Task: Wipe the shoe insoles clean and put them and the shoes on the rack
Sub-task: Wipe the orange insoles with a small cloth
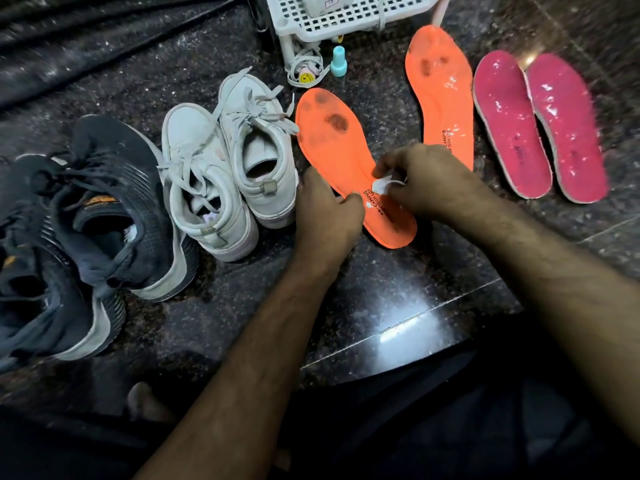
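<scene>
An orange insole with dark smudges near its toe lies on the dark stone floor. My left hand presses on its left edge near the heel. My right hand pinches a small white wipe against the insole's heel area. A second orange insole lies to the right, wet and shiny. Two pink insoles lie side by side at the far right, wet too. A pair of white sneakers stands left of my hands, and a pair of dark sneakers lies further left.
A white perforated plastic rack stands at the top middle, with a tangle of laces and a smiley tag below it. A small turquoise bottle stands beside them. My bare foot and dark clothing are at the bottom.
</scene>
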`<state>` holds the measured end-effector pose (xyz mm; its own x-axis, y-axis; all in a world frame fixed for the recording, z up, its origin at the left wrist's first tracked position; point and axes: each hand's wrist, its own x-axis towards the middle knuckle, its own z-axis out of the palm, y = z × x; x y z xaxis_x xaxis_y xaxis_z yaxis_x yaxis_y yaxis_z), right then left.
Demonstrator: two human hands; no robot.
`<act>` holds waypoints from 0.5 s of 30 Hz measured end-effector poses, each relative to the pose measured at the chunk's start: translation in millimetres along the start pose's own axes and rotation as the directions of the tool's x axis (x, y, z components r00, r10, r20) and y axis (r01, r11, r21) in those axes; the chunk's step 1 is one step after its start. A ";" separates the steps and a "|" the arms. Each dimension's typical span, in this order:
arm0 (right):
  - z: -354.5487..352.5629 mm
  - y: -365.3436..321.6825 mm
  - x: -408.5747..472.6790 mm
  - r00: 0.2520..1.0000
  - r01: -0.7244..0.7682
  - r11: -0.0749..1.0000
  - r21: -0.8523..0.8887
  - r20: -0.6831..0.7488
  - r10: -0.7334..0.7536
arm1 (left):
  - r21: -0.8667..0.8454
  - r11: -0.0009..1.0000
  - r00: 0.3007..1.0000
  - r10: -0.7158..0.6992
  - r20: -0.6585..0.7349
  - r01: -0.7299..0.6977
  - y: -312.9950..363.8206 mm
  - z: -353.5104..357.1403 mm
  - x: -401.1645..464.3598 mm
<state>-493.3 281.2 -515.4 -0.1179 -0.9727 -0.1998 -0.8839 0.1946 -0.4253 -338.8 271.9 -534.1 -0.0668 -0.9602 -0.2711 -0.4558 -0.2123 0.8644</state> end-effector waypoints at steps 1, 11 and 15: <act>-0.7 0.8 0.4 1.000 0.004 1.000 -0.011 0.005 -0.004 | -0.047 0.999 1.000 0.001 -0.030 -0.002 2.3 1.4 -4.0; -27.2 8.2 -14.5 0.978 0.046 0.997 -0.066 0.205 -0.031 | -0.124 0.985 0.985 0.130 0.115 -0.116 -3.0 10.2 -23.1; -45.1 9.7 -15.7 1.000 0.003 0.997 0.072 0.021 -0.005 | -0.293 0.954 0.981 0.113 0.157 -0.063 9.1 1.7 -16.1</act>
<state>-520.4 292.6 -476.6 -0.1039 -0.9707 -0.2166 -0.8495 0.1999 -0.4883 -343.4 285.7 -522.6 -0.2559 -0.9377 -0.2350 -0.1711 -0.1953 0.9657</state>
